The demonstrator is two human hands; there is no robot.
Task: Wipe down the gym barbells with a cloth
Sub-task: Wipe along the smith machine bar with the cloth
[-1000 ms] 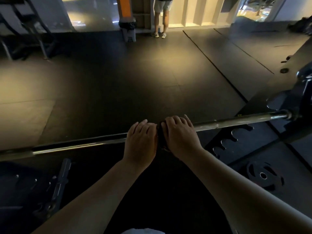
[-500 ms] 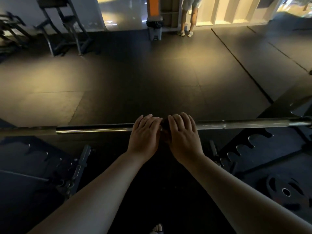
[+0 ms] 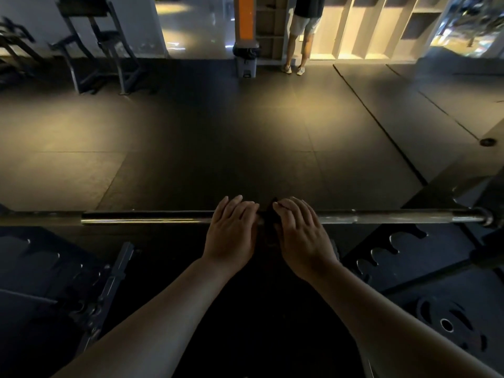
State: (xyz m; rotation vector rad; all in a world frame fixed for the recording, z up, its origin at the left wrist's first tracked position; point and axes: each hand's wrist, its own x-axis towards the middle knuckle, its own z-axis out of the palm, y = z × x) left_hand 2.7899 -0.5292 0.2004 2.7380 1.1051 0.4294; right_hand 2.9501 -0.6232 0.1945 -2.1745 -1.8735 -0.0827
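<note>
A steel barbell (image 3: 147, 218) lies level across the view on a rack. At its middle a dark cloth (image 3: 268, 215) is draped over the shaft. My left hand (image 3: 231, 230) lies on the bar just left of the cloth, fingers straight and pointing forward. On the cloth's right side my right hand (image 3: 300, 230) presses down, its fingers laid flat over the bar. Both thumbs are hidden below the hands. How far the cloth reaches under either palm cannot be seen.
Rack parts with hooks (image 3: 381, 249) and a weight plate (image 3: 447, 326) lie low on the right. A bench frame (image 3: 109, 282) is at lower left. Beyond the dark rubber floor stand a person's legs (image 3: 298, 50), a bin (image 3: 245, 61) and a machine frame (image 3: 103, 50).
The fingers of both hands have straightened from a curl over the bar to lying flat. My head has turned left, so the bar now looks level and the right end is nearer the frame's edge.
</note>
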